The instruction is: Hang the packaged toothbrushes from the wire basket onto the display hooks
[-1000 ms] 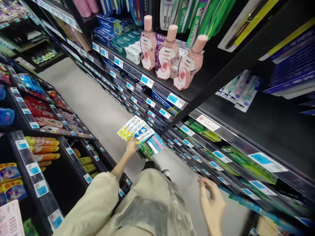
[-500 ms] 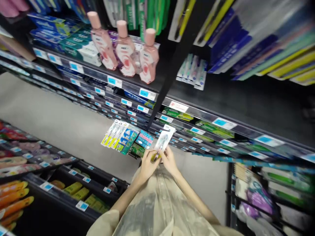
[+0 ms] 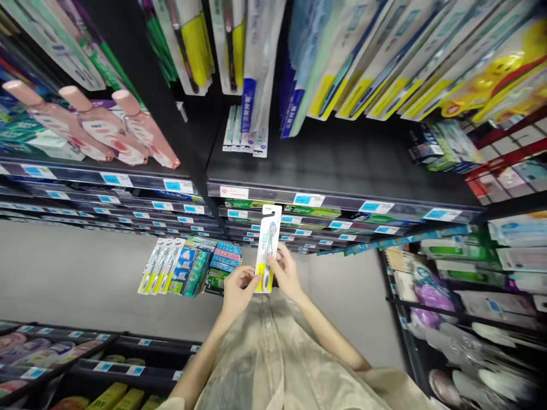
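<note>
A packaged toothbrush (image 3: 269, 236) stands nearly upright in front of my body, its white and yellow card facing me and its hanging hole at the top. My left hand (image 3: 240, 287) pinches the pack's lower left edge, the thumb on the yellow part. On the other side my right hand (image 3: 287, 273) grips the right edge, thumb across the front and fingers behind. To the left of my hands hang several toothbrush packs (image 3: 159, 266) beside blue and green boxes (image 3: 188, 267); what bears them is hidden.
Ahead is a black shelf (image 3: 325, 154) with a few small toothbrush packs (image 3: 245, 134) on it. Hanging toothbrush packs (image 3: 363, 74) line the top. Pink mouthwash bottles (image 3: 106, 128) stand at the left. A side rack (image 3: 401, 307) rises at the right, and low bins (image 3: 128, 364) lie lower left.
My view has swung to the right, so the bottles sit farther left. The toothbrush pack has turned more upright, and my hands have shifted on it, uncovering its lower yellow part.
</note>
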Demonstrator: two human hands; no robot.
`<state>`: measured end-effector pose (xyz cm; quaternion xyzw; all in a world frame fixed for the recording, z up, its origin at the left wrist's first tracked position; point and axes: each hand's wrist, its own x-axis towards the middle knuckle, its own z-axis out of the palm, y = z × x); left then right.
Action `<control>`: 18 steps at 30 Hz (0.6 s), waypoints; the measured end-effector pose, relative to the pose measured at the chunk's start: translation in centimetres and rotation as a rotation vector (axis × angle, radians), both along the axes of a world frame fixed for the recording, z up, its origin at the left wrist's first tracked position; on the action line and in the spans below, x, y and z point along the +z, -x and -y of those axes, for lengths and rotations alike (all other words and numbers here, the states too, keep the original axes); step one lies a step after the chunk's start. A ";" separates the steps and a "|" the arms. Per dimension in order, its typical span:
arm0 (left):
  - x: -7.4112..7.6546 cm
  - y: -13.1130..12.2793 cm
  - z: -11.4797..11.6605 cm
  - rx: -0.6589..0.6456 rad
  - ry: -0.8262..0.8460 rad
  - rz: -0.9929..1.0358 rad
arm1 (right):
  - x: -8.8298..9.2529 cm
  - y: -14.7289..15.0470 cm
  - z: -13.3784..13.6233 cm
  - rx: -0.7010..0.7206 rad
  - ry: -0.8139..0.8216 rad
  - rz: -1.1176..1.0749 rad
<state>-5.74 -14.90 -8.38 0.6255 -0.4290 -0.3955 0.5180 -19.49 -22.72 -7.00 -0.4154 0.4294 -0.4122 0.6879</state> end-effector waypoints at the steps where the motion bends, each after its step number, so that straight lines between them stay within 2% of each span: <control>1: 0.5 1.4 0.5 0.004 0.069 0.080 | 0.2 1.0 0.6 -0.029 -0.014 0.039; 3: 1.6 4.7 1.6 -0.033 0.264 0.287 | 0.7 3.2 2.0 -0.034 -0.081 0.208; 6: 3.4 10.2 3.8 -0.216 0.573 0.568 | 1.7 6.6 4.2 0.067 -0.209 0.563; 8: 4.4 13.7 5.5 -0.337 0.692 0.676 | 2.4 9.2 5.7 0.125 -0.222 0.730; 10: 5.3 16.9 7.3 -0.368 0.741 0.712 | 2.9 12.1 7.1 0.115 -0.191 0.799; 12: 6.0 19.5 8.9 -0.314 0.752 0.664 | 3.1 15.3 8.2 0.054 -0.142 0.757; 15: 7.0 22.6 11.2 -0.228 0.679 0.503 | 2.7 19.8 9.4 -0.063 -0.009 0.528; 18: 8.2 24.4 13.6 -0.276 0.594 0.439 | 2.4 23.6 10.2 -0.219 0.184 0.252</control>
